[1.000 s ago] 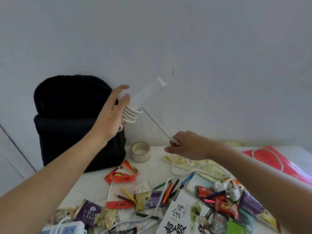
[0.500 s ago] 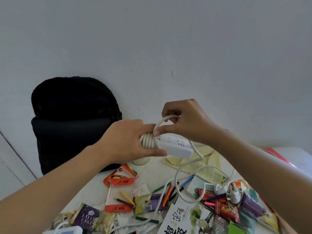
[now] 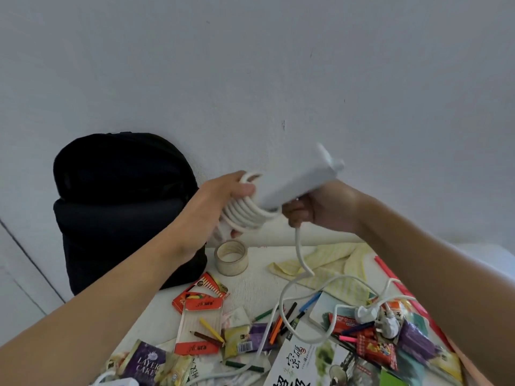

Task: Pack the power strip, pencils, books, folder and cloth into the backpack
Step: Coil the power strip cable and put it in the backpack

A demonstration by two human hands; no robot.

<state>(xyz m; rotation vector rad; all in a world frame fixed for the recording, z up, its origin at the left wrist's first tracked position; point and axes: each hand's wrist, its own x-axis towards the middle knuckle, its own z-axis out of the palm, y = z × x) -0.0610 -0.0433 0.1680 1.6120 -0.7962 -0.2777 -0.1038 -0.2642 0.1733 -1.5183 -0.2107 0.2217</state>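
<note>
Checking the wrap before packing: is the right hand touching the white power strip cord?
Touching. The head view shows the right hand with fingers curled round the white power strip cord, which hangs down out of that grip.

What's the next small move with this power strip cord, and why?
Probably wind one more loop with the right hand: the left hand grips the power strip and its coils, but loose cord trails from the right hand down onto the table.
</note>
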